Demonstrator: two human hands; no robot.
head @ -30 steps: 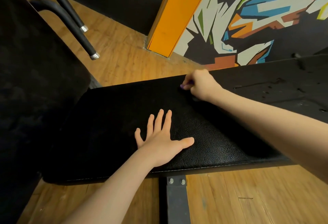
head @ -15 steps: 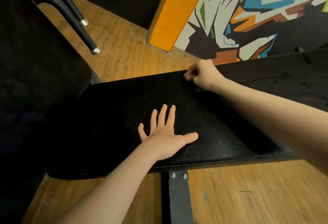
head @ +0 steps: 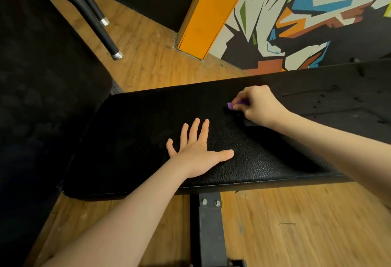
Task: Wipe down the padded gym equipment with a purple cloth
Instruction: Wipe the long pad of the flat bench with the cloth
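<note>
A black padded bench with a pebbled leather surface stretches across the middle of the view. My left hand lies flat on the pad with fingers spread, near its front edge. My right hand is curled around a small purple cloth and presses it on the pad further back, right of centre. Only a small purple corner of the cloth pokes out past my fingers; the remainder is hidden in my fist.
A second black pad fills the left side. Black metal bars with silver tips slant above the wooden floor. An orange post and a painted mural wall stand behind. The bench's metal support is below.
My right hand with the cloth slid from the pad's far edge toward me, onto the pad's surface. My left hand stayed flat in place.
</note>
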